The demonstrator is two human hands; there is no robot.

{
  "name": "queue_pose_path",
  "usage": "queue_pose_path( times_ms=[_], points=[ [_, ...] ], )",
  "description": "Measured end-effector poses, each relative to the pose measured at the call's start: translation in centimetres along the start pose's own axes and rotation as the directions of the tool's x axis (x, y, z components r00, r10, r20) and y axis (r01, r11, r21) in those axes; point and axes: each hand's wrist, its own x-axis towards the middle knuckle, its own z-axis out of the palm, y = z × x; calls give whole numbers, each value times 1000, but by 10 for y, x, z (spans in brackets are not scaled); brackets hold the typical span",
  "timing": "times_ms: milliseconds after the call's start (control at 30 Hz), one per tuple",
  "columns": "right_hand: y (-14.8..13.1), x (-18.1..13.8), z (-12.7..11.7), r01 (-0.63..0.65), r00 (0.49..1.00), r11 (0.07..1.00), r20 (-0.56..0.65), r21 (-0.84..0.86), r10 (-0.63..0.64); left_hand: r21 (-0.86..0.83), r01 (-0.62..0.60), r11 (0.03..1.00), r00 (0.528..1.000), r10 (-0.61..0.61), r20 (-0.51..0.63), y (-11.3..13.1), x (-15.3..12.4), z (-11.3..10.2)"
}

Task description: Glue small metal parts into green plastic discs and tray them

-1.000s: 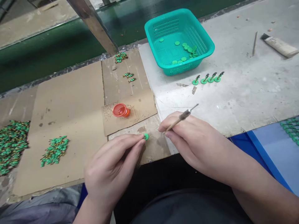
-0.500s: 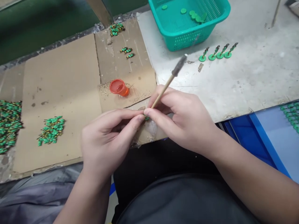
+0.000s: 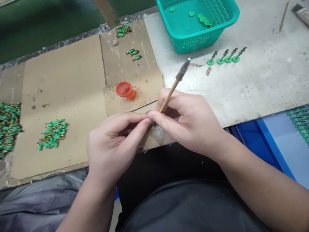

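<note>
My left hand (image 3: 116,141) and my right hand (image 3: 190,122) meet fingertip to fingertip over the table's front edge. Between them they pinch a small green piece (image 3: 153,122), almost wholly hidden by the fingers. A thin wooden brush (image 3: 175,83) is also gripped in my right hand, its dark tip pointing up and away toward the basket. A small orange cup (image 3: 125,90) stands on the cardboard (image 3: 67,83) just beyond my hands.
A teal basket (image 3: 212,24) with green discs sits at the back. Several small figures on green bases (image 3: 226,57) stand in a row on the grey tabletop. Heaps of green pieces (image 3: 51,134) lie on the cardboard at left. A blue tray (image 3: 272,135) is at right.
My hands came together: the right hand closed onto the green piece held by the left, and the brush swung up so its tip points away. The view tilted downward.
</note>
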Motion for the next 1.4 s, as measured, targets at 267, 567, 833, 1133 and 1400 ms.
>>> queue_pose_path(
  times_ms=[267,567,833,1133,1400],
  points=[
    [5,-3,-1,122,993,993,8,5,-122,-5,-1,1000,1000,1,-1,-2,-2,-1],
    [4,3,-2,106,993,994,57,37,-108,11,-13,1000,1000,13,0,0,-2,0],
    [-5,3,-4,34,992,999,120,22,-36,46,-24,999,1000,24,-5,-1,-3,-1],
    [3,7,-5,-93,996,996,9,-3,93,19,7,1000,1000,-7,9,-6,-4,-1],
    [8,17,-8,16,995,1000,97,3,-17,39,-59,997,998,59,-2,-7,-5,-2]
  ],
)
